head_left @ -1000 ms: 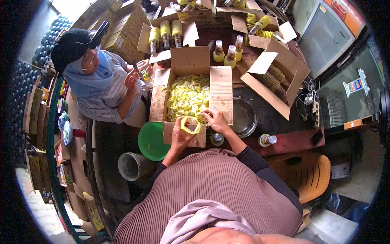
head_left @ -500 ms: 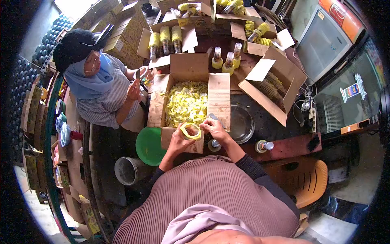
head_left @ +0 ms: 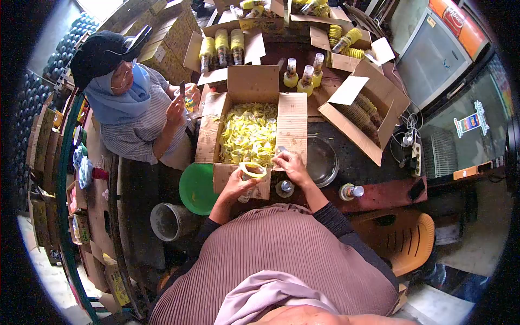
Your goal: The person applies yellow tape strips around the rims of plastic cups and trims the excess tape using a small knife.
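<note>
My left hand is wrapped round a clear plastic cup with a yellow rim, its open mouth tilted up. Just right of the cup, my right hand is closed on a small flat grey blade, mostly hidden by the fingers. Both hands are at the near side of an open cardboard box full of yellow plastic scraps. Below my right hand stands a clear container with a pale cap.
A co-worker at the left holds a dark blade and a cup. Around me are a green basin, a grey bucket, a glass bowl, a box of stacked cups, yellow-bottomed bottles and an orange chair.
The cup in my left hand has tipped more upright and come slightly lower. My right hand has moved a little away from its rim, to the right.
</note>
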A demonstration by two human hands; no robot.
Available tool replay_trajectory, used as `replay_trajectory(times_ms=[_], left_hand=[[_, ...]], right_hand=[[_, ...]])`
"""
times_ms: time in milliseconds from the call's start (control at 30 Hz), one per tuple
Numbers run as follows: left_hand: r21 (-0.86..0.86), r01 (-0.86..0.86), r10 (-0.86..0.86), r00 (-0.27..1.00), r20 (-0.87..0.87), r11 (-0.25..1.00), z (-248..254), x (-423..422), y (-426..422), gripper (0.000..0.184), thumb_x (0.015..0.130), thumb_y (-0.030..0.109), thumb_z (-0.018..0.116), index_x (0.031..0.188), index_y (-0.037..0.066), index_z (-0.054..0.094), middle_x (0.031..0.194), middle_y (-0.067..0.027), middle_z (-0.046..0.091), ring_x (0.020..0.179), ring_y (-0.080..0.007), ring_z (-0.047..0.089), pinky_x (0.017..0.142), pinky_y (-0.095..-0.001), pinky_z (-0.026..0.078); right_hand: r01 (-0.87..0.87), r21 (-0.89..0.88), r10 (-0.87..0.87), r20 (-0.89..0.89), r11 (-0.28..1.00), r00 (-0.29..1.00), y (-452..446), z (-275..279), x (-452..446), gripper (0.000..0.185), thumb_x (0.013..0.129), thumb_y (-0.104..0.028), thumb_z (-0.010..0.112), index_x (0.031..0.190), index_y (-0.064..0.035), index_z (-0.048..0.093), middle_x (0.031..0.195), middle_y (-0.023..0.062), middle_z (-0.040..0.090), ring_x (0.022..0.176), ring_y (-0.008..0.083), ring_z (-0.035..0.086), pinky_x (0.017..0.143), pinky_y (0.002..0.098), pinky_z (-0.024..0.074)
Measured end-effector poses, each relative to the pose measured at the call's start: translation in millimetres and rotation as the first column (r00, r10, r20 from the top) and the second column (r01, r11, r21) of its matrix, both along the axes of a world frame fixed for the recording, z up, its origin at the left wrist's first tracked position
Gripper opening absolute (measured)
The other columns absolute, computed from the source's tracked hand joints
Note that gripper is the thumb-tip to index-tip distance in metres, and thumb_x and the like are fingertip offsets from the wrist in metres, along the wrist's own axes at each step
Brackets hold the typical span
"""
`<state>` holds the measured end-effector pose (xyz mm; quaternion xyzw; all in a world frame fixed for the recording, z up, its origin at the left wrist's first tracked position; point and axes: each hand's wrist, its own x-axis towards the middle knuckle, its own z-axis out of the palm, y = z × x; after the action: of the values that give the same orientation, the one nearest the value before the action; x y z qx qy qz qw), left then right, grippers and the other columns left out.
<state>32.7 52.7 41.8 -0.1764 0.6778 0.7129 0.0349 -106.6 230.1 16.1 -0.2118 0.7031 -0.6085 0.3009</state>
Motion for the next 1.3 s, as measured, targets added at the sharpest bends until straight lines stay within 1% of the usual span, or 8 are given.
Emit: replay_trajectory(times_ms=[67,167,300,400,700,867,1033,1300], left_hand=[[-0.082,-0.015,0.010,0.998,-0.066,0.997,-15,1,-2,0.040,0.075,0.011,0.076,0.110,0.003,0.058,0.100,-0.0051,0.065,0.091,-0.0133,0.061,0.082,-0.0298,0.049],[-0.251,-0.046,0.010,0.990,-0.144,0.967,-12,2,2,0.037,0.075,0.011,0.075,0.108,0.003,0.059,0.099,-0.0058,0.065,0.089,-0.0137,0.061,0.078,-0.0295,0.050],[-0.510,-0.135,-0.026,0.955,-0.296,0.850,1,-3,10,0.039,0.072,0.011,0.076,0.106,0.002,0.059,0.096,-0.0096,0.064,0.086,-0.0178,0.062,0.076,-0.0309,0.050],[-0.582,-0.103,-0.039,0.973,-0.228,0.807,20,-4,15,0.040,0.071,0.013,0.077,0.104,0.001,0.058,0.092,-0.0119,0.065,0.085,-0.0224,0.064,0.075,-0.0335,0.050],[-0.625,-0.175,0.091,0.982,-0.164,0.761,-5,-12,12,0.051,0.070,0.033,0.077,0.097,-0.001,0.050,0.094,-0.0230,0.064,0.090,-0.0392,0.062,0.075,-0.0422,0.049],[-0.618,-0.186,0.113,0.981,-0.157,0.764,-3,-14,14,0.047,0.073,0.031,0.074,0.098,-0.001,0.050,0.093,-0.0227,0.065,0.091,-0.0386,0.063,0.075,-0.0429,0.049],[-0.613,-0.194,0.116,0.979,-0.165,0.766,-5,-17,13,0.043,0.075,0.028,0.072,0.100,-0.001,0.051,0.095,-0.0226,0.065,0.093,-0.0376,0.063,0.076,-0.0424,0.050],[-0.565,-0.159,0.084,0.984,-0.156,0.809,7,-24,17,0.042,0.076,0.026,0.070,0.104,-0.002,0.053,0.094,-0.0188,0.066,0.090,-0.0335,0.065,0.076,-0.0402,0.050]], right_hand=[[0.247,0.273,-0.064,-0.541,0.930,0.838,8,-13,-8,0.020,0.078,-0.023,0.071,0.091,-0.0095,0.066,0.086,0.0077,0.063,0.084,0.0270,0.060,0.073,0.0378,0.0483],[0.443,0.472,0.021,-0.703,0.762,0.711,17,-39,-6,0.026,0.078,-0.025,0.068,0.098,-0.0087,0.063,0.108,0.0122,0.058,0.104,0.0296,0.053,0.086,0.0454,0.0427],[0.465,0.568,0.092,-0.694,0.679,0.714,19,-46,0,0.032,0.076,-0.023,0.071,0.104,-0.0120,0.061,0.110,0.0118,0.055,0.108,0.0292,0.051,0.086,0.0446,0.0415],[0.437,0.536,0.030,-0.656,0.723,0.754,22,-47,-3,0.027,0.076,-0.020,0.071,0.099,-0.0118,0.060,0.104,0.0105,0.058,0.102,0.0286,0.055,0.084,0.0429,0.0420],[0.396,0.405,-0.088,-0.600,0.824,0.795,26,-39,-4,0.014,0.072,-0.012,0.070,0.082,-0.0083,0.061,0.088,0.0114,0.060,0.091,0.0305,0.057,0.078,0.0432,0.0441],[0.402,0.233,-0.139,-0.692,0.886,0.708,28,-26,-2,0.012,0.073,-0.008,0.068,0.083,-0.0065,0.061,0.086,0.0126,0.059,0.085,0.0313,0.058,0.076,0.0431,0.0454],[0.221,-0.034,-0.175,-0.729,0.975,0.662,26,18,23,0.013,0.076,0.002,0.060,0.086,-0.0060,0.061,0.082,0.0108,0.055,0.085,0.0304,0.055,0.077,0.0408,0.0459],[0.195,0.048,-0.044,-0.897,0.980,0.440,28,15,30,0.019,0.075,-0.003,0.065,0.093,-0.0097,0.065,0.081,0.0065,0.052,0.079,0.0252,0.054,0.071,0.0368,0.0467]])
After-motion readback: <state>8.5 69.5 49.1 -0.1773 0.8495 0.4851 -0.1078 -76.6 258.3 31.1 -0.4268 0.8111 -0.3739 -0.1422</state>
